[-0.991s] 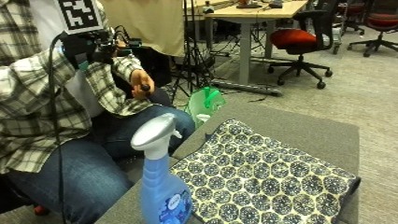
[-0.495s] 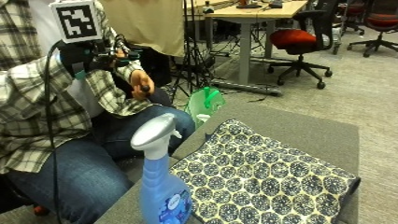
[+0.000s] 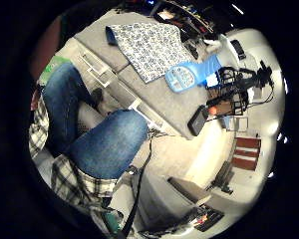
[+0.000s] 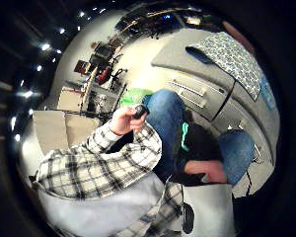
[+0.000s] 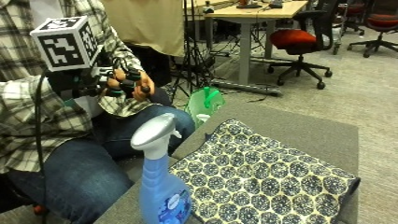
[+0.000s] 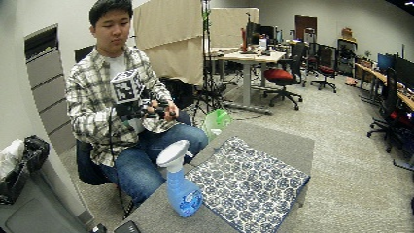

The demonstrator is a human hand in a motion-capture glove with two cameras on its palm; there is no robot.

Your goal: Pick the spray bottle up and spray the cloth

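Observation:
A blue spray bottle (image 5: 159, 191) with a white trigger head stands upright at the near end of the grey table (image 5: 292, 130). Beside it a patterned blue-and-cream cloth (image 5: 267, 177) lies flat. My gloved right hand (image 5: 84, 83) is raised in front of the person's chest, well above and back from the bottle, and holds nothing. The bare left hand (image 5: 138, 86) is right next to it and pinches a small dark object. The little finger side palm view looks down on the bottle (image 3: 189, 74), the cloth (image 3: 147, 42) and the person's jeans. In the wide view the hand (image 6: 132, 110) is over the lap.
A green bag (image 5: 205, 102) sits on the floor by the table's far corner. A small black device (image 3: 197, 121) lies at the table corner past the bottle. A red office chair (image 5: 302, 39) and a desk (image 5: 249, 11) stand behind.
My right hand has come down a little in front of the chest. The bottle and the cloth have not moved.

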